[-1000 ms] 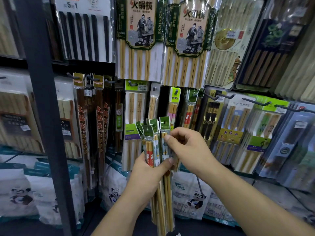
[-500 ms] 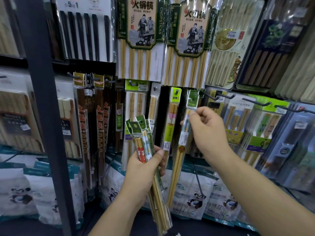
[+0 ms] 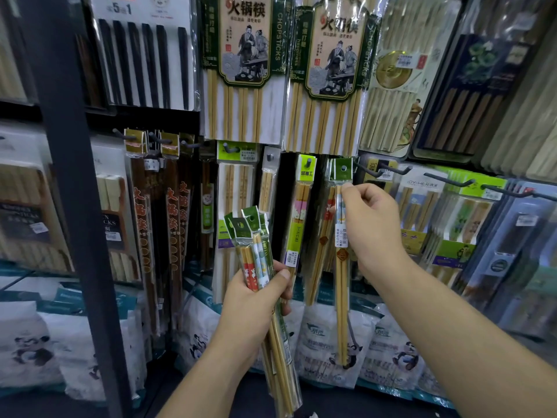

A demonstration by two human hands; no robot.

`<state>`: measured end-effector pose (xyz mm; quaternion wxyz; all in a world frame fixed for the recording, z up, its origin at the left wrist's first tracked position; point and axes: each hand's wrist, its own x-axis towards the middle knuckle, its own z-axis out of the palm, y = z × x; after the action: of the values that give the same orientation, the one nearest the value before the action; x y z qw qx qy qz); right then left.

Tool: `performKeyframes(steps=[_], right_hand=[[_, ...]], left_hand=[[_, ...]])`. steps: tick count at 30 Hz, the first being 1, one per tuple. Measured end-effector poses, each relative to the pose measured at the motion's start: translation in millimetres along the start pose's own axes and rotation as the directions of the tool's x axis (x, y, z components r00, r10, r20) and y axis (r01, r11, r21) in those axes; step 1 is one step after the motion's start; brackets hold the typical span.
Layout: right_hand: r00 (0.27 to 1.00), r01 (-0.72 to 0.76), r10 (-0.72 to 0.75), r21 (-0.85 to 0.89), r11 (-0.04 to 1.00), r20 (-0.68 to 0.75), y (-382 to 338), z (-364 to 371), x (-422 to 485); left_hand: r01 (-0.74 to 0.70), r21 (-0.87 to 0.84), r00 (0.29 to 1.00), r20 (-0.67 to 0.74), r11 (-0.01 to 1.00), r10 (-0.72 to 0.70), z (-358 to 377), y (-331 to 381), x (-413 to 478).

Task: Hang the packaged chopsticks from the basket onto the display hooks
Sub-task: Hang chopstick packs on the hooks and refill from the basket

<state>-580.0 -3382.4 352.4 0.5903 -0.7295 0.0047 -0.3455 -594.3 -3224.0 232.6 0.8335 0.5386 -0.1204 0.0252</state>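
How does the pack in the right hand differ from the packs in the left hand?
The right hand pinches one single pack, while the left hand grips a bundle of several packs. The single pack hangs upright with its header at a display hook; the bundle leans, away from any hook. Both have green headers and hold light wooden chopsticks.

"CHOPSTICKS" and "火锅筷" were printed on the top-centre bamboo pack (image 3: 244,40); "5" and "1" were shown on the upper-left black-chopstick pack (image 3: 141,55).
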Motion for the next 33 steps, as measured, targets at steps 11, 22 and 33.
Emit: performKeyframes(steps=[11, 22, 33], right_hand=[[0.999, -0.036, 0.033, -0.068, 0.997, -0.038, 10.9, 9.6, 16.1], [0.994, -0.003, 0.017, -0.132, 0.991, 0.105, 17.4, -0.4, -20.0], [0.887, 0.015, 0.041, -0.118, 0.993, 0.460, 15.7, 6.7, -45.7]], left_hand=[[0.018, 0.005, 1.000, -0.005, 1.000, -0.018, 1.7, 2.9, -0.7], [0.051, 0.014, 0.998, 0.042, 0.999, -0.051, 5.1, 4.3, -4.8], [0.038, 0.019, 0.991, 0.125, 0.999, -0.040, 8.0, 6.8, -9.1]])
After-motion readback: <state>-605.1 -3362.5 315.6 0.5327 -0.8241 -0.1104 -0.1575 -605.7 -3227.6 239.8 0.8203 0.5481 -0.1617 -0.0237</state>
